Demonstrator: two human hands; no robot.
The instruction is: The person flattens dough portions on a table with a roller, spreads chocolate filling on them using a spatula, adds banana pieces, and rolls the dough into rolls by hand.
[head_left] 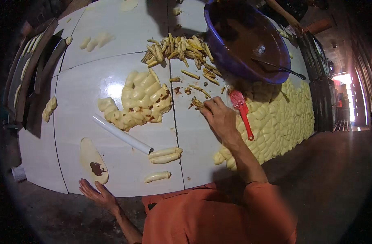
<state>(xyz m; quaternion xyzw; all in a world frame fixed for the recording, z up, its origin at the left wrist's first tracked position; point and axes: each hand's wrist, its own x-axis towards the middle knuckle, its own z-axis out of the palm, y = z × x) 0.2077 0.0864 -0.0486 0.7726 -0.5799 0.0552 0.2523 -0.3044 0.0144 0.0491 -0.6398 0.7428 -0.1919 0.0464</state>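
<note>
My left hand (97, 193) lies at the table's near left edge with its fingers stretched out, holding nothing. Its fingertips are beside a flattened oval of dough (90, 154) that bears a dark brown smear of filling (97, 168). Further right, my right hand (219, 118) is closed at its fingertips on a yellow-brown, banana-like strip (197, 103). Beyond it lie loose strips of the same kind and a heap of them (178, 49). A red-handled brush (243, 114) rests just right of that hand.
A white rolling pin (123, 134) lies between a dough mound (143, 95) and several filled rolls (165, 155). At the back right stands a purple basin (222, 57) of brown liquid with a dark-handled utensil. Many dough pieces (275, 122) cover the right side. Trays (37, 69) stand left. Another person's arm (285, 14) shows at the far right.
</note>
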